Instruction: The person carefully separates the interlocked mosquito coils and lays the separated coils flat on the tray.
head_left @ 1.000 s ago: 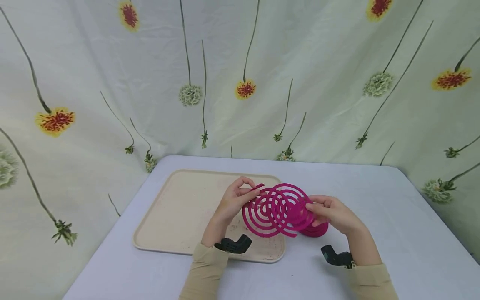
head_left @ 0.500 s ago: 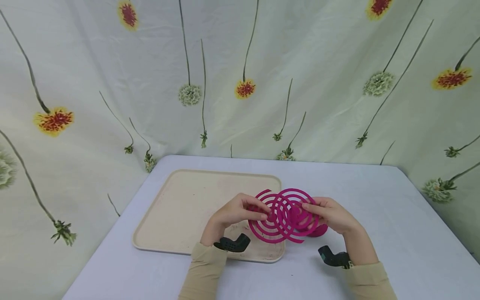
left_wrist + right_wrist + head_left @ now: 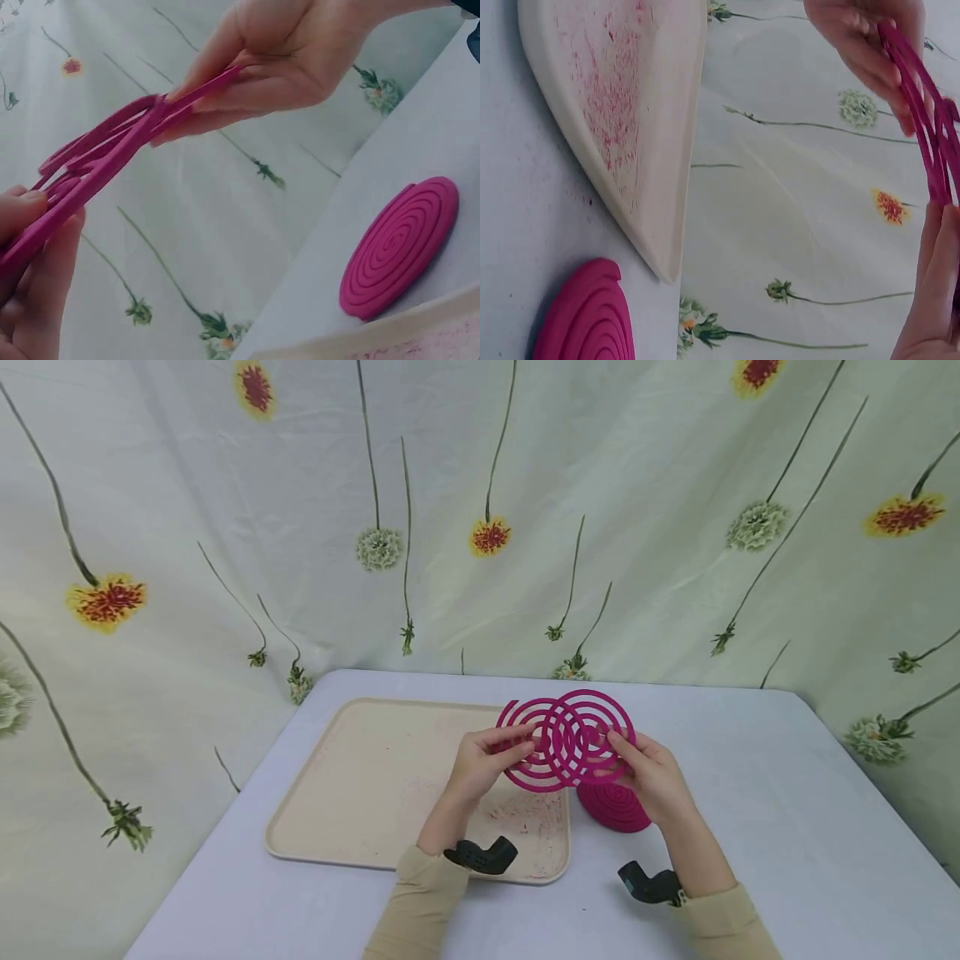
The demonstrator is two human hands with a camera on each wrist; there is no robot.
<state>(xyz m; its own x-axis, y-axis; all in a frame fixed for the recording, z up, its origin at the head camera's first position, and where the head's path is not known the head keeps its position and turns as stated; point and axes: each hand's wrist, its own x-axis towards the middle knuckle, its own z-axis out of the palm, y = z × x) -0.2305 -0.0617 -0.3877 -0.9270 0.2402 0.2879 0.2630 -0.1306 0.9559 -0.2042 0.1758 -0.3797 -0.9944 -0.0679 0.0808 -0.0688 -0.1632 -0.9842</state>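
Observation:
Two pink mosquito coils overlap in the air over the tray's right side: the left coil (image 3: 542,789) and the right coil (image 3: 587,693), their rings crossing in the middle. My left hand (image 3: 480,768) pinches the left coil between thumb and fingers. On the other side, my right hand (image 3: 660,777) grips the right coil near its centre and outer ring. From the left wrist view the held coils (image 3: 105,169) appear nearly edge-on, with slits between their rings. Below the right hand, tightly wound pink coils (image 3: 615,810) lie on the table, partly covered in the head view.
A beige tray (image 3: 375,777) takes up the table's left half, with pink crumbs (image 3: 611,97) scattered at its right end. The white table (image 3: 787,793) extends to the right. Behind it hangs a flower-print curtain (image 3: 645,527).
Both hands have lifted the coils up and toward the back after a small dip. My left fingers have shifted from the left coil's upper edge toward its centre. More of the coils on the table shows.

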